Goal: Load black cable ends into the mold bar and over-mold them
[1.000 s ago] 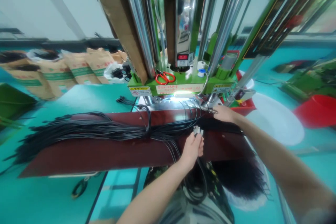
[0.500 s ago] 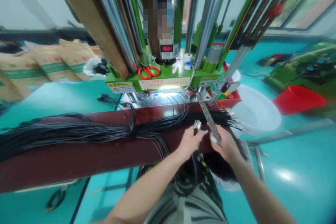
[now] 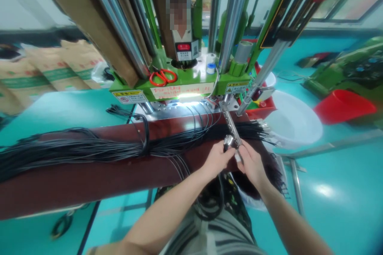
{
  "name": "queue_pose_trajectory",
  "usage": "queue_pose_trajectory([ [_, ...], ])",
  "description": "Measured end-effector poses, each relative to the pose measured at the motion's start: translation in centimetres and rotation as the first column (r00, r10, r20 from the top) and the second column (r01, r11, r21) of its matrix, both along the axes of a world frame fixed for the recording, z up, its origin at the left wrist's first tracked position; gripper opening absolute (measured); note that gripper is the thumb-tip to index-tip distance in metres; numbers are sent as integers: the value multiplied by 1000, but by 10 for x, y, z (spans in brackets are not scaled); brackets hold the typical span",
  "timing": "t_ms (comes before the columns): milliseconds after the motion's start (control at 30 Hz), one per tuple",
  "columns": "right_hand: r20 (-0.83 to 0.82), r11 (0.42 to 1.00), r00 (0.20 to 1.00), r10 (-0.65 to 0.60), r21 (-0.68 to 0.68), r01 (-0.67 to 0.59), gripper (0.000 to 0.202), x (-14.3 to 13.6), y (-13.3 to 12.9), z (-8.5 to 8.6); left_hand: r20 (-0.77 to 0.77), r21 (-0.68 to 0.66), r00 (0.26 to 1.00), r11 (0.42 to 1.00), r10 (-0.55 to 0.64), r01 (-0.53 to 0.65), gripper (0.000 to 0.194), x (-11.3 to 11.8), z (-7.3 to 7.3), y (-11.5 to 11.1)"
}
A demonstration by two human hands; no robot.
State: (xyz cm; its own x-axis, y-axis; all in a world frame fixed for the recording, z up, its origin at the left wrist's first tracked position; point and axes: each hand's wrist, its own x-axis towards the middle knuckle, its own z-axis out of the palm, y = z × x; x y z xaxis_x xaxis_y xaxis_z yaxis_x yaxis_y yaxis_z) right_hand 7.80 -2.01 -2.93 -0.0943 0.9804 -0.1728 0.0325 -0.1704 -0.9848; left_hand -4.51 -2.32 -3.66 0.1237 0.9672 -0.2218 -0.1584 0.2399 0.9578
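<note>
the left hand (image 3: 218, 160) pinches silvery metal cable ends (image 3: 228, 142); just beside it, the right hand (image 3: 250, 163) grips a long, narrow, notched metal bar (image 3: 231, 124), probably steel, slanting away above smooth black cables (image 3: 116, 149).

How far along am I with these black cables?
Looks partway. Already gathered: the black cables lying across the dark red board. In hand: a cluster of metal ends in your left hand, and a metal bar in your right hand, its far end by the green machine. Probably left: those ends, bunched together; how many, I can't tell.
</note>
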Motion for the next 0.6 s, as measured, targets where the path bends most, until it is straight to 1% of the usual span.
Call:
queue_pose_trajectory([
  [67, 32, 1000, 999, 1, -14, -1, 45, -1, -2, 1, -6, 20, 1000, 1000, 2, -2, 19, -2, -3, -1],
  [133, 7, 999, 1000, -20, -43, 20, 44, -1, -1, 0, 8, 25, 1000, 1000, 9, -9, 23, -5, -3, -1],
  [233, -79, 989, 993, -82, -130, 72, 42, 1, 1, -3, 35, 2, 993, 994, 110, -110, 29, -12, -1, -1],
  [300, -111, 980, 988, -110, -180, 89, 45, 3, 3, -3, 20, -30, 986, 986, 164, -163, 29, -15, 1, -1],
  [367, -120, 976, 987, -108, -200, 82, 48, 4, 3, -2, -18, -49, 990, 988, 143, -144, 28, -16, 2, 0],
  [467, -125, 978, 990, -70, -206, 43, 49, 5, 2, 0, -69, -27, 996, 998, 59, -61, 28, -16, 1, 0],
  [600, -106, 976, 994, -33, -219, 9, 49, 6, 2, 0, -65, -7, 998, 1000, 22, -23, 30, -16, -1, -1],
])
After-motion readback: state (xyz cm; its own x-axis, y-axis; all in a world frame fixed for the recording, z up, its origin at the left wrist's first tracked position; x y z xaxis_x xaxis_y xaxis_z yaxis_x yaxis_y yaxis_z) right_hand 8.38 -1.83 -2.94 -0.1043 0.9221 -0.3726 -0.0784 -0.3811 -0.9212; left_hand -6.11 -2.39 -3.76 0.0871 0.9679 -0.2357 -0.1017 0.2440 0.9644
